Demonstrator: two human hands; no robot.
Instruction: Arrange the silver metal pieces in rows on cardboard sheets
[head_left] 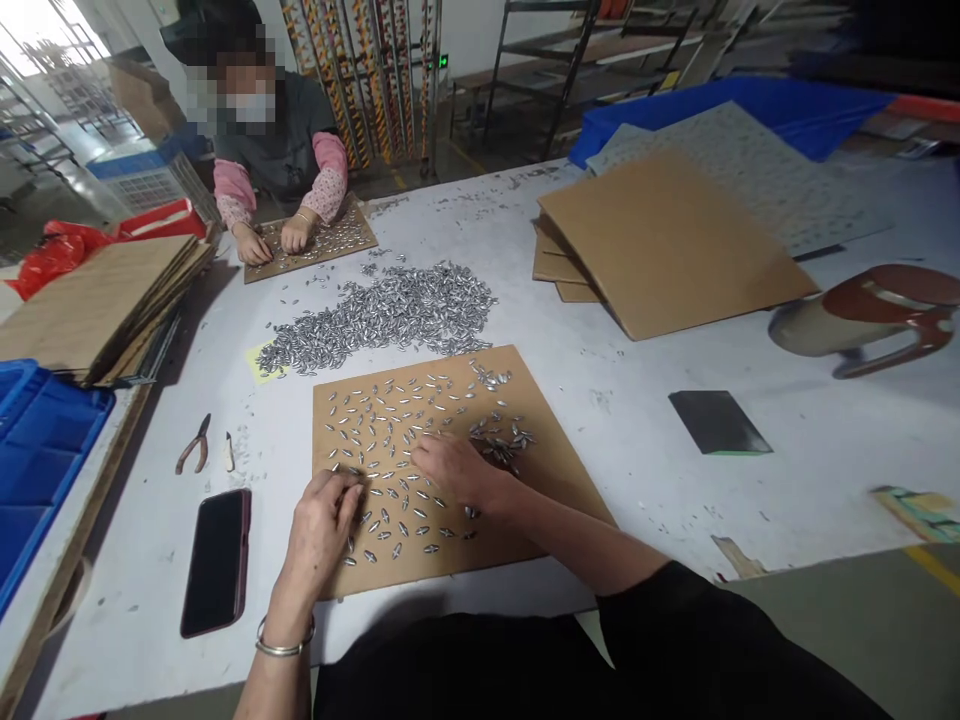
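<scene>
Cardboard sheet (559, 490) was laid flat on the worktop (517, 640), directly in front of the person. Silver pieces (430, 549), small and pointed at both ends, were spread over its left and middle parts, mostly spaced apart; a loose cluster (511, 450) was bunched toward the right. Left hand (322, 515) was placed at the sheet's left edge, fingers curled, thumb brought near the index finger; whether a piece was pinched could not be told. Right hand (457, 470) was lowered over the middle, fingers bent downward among the pieces; grip hidden, could not be told. A large pile (405, 310) of the same pieces was heaped just beyond the sheet, with yellow paper (257, 364) partly covered at its left end. Pliers (196, 447), a small pale tool (229, 452) and a dark-screened phone (216, 565) were set to the left. Writing: a green lit sign (443, 61) was seen in the background, too small to be read; a printed packet (922, 510) was left at the right edge, blurred. Across the worktop, another sheet (352, 235) was being worked on by a co-worker (281, 150).
</scene>
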